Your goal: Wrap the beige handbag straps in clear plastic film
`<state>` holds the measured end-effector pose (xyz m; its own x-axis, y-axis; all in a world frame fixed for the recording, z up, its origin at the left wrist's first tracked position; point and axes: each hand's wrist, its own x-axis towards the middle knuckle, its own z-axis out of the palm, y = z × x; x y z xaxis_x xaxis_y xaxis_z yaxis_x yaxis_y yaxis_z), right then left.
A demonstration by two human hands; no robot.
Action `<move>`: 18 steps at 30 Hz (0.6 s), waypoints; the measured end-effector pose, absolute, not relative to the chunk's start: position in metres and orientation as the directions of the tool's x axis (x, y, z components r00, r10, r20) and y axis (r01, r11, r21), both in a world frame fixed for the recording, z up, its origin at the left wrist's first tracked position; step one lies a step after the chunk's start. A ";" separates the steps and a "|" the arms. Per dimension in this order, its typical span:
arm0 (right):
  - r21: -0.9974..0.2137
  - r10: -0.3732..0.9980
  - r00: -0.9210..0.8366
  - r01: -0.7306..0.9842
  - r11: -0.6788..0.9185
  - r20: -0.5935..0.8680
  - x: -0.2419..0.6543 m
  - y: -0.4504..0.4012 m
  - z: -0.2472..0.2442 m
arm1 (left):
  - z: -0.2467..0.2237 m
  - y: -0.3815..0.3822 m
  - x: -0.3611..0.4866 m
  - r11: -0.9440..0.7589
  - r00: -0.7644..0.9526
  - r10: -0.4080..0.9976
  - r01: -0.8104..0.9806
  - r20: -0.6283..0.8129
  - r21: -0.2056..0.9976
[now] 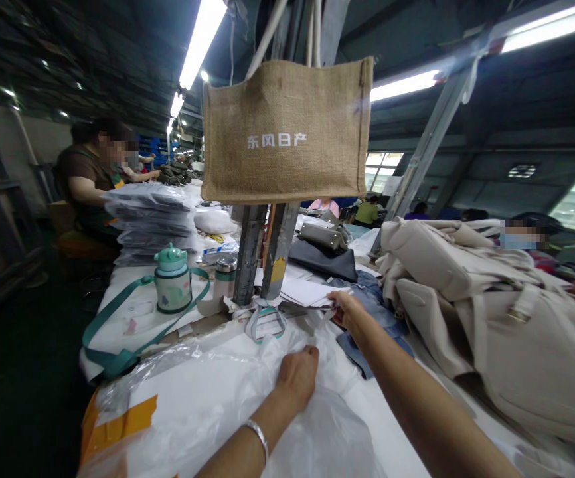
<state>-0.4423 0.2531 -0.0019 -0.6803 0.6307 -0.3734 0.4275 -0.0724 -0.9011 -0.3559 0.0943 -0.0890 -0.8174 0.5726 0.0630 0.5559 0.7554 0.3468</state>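
My left hand (296, 377), with a silver bangle on its wrist, is closed on a clear plastic bag (325, 425) spread over the white table. Further forward, my right hand (348, 309) pinches the right edge of some white paper sheets (303, 292). These sheets lie just right of the metal post's foot. Folded blue-grey fabric (367, 342) lies under and beside my right forearm. A small loop of ribbon or strap (266, 324) rests between the post and my left hand.
A burlap bag (287, 133) hangs from the post (250, 255). On the left stand a strapped water bottle (172, 282), a thermos (225, 275) and a stack of plastic-wrapped packs (153, 222). Beige bags (467, 299) are piled right. Several people sit working farther off.
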 end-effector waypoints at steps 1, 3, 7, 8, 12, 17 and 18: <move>-0.892 0.628 -0.674 0.447 -0.073 -0.389 -0.442 0.254 0.000 | -0.090 0.095 -0.360 0.754 -0.816 0.574 0.558 0.065 0.348; -0.874 0.623 -0.665 0.481 -0.065 -0.412 -0.441 0.255 0.002 | -0.093 0.097 -0.367 0.753 -0.817 0.572 0.560 0.076 0.347; -0.847 0.617 -0.661 0.532 -0.017 -0.427 -0.433 0.256 0.000 | -0.095 0.102 -0.382 0.748 -0.814 0.574 0.567 0.093 0.346; -0.837 0.615 -0.660 0.547 0.000 -0.431 -0.430 0.256 -0.002 | -0.095 0.103 -0.386 0.746 -0.812 0.576 0.569 0.093 0.348; -0.793 0.607 -0.667 0.601 0.097 -0.431 -0.422 0.260 -0.015 | -0.095 0.108 -0.396 0.745 -0.816 0.572 0.559 0.084 0.363; -0.666 0.627 -0.687 0.664 0.339 -0.367 -0.406 0.271 -0.039 | -0.100 0.110 -0.398 0.731 -0.819 0.560 0.559 0.124 0.392; -0.625 0.634 -0.697 0.667 0.404 -0.334 -0.401 0.272 -0.042 | -0.100 0.110 -0.397 0.727 -0.819 0.557 0.560 0.136 0.398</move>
<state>-0.4010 0.2723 -0.0420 -0.6974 0.6339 -0.3343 0.6673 0.4044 -0.6254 -0.3966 0.1103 -0.0997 -0.8194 0.5568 0.1362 0.5599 0.7266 0.3983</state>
